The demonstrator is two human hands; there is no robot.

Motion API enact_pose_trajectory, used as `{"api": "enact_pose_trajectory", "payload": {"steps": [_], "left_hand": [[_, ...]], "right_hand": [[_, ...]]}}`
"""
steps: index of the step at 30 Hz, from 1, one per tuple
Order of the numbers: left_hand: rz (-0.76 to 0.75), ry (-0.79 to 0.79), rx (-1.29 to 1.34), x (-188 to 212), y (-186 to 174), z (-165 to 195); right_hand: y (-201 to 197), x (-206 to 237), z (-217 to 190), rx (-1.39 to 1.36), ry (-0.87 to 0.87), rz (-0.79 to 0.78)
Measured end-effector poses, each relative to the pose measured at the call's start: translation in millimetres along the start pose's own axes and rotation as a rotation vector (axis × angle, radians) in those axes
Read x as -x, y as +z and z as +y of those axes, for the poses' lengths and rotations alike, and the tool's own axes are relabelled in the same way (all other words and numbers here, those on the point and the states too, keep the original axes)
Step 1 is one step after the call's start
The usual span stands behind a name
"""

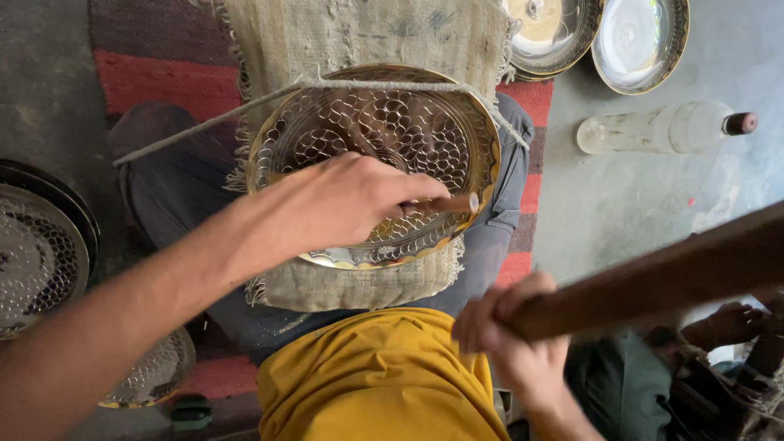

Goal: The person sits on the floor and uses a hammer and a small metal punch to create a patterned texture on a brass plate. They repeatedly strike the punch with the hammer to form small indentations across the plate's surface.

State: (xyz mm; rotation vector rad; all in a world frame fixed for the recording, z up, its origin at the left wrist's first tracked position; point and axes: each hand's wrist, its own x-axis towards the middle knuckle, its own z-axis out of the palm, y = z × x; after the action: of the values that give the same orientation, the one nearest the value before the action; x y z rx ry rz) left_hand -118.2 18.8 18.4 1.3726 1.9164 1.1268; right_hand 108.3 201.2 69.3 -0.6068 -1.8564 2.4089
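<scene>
My left hand (343, 204) clamps the punch (447, 203) on the mostly scale-patterned brass plate (376, 131), right hand (510, 331) gripping the hammer handle (653, 282); its rim looks unworked.

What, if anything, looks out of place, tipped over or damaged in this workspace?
One thing stands out: the clear plastic bottle lies on its side on the grey floor at upper right, cap on, with nothing spilled around it. The engraved brass plate sits tied by a cord on sackcloth, left hand holding a punch, right hand gripping a wooden handle.
</scene>
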Motion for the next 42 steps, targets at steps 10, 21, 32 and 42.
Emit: {"api": "enact_pose_trajectory", "payload": {"steps": [10, 21, 32, 42], "left_hand": [[-0.292, 0.065, -0.321, -17.9, -12.8, 13.0], [-0.122, 0.051, -0.249, 1.6, 8.8, 0.2], [0.350, 0.054, -0.074, 39.7, 30.7, -2.8], [0.769, 0.076, -0.111, 52.1, 64.4, -0.4]], "right_hand": [[-64.8, -19.6, 57.8, 0.712, -0.190, 0.467], [-78.8, -45.3, 37.4, 1.151, -0.317, 0.187], [-52.9, -99.4, -49.8, 1.418, -0.412, -0.044], [-13.8, -130.9, -98.3, 1.666, -0.383, -0.392]]}}
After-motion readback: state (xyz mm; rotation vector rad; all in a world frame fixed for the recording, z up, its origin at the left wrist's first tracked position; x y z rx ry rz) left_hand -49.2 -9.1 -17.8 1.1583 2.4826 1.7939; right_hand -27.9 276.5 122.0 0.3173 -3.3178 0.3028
